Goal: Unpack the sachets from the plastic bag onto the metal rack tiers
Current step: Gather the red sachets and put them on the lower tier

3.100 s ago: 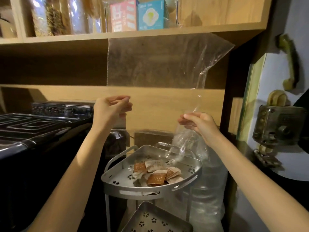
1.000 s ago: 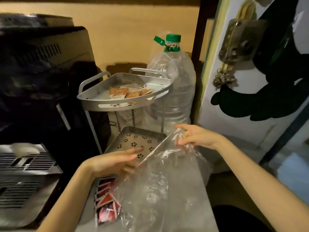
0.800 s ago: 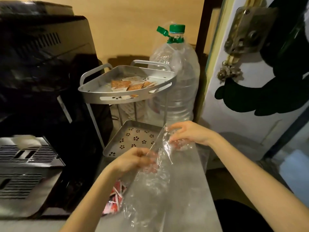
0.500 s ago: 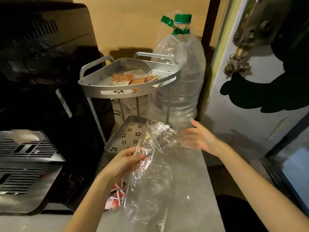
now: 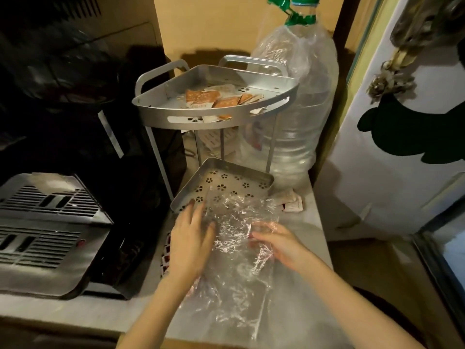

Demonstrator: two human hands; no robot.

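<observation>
Both hands have dropped onto the plastic bag (image 5: 241,238), now flattened on the counter (image 5: 312,222) before the lower tier (image 5: 226,182). Left hand (image 5: 191,238) presses flat, fingers spread; right hand (image 5: 279,244) lies loosely open. Brown sachets (image 5: 214,99) sit on the upper tier (image 5: 216,117).

Dim warm light, dark left, wide-angle distortion

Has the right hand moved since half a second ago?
Yes. The right hand has dropped from open above the lower rack tier onto the plastic bag.
</observation>
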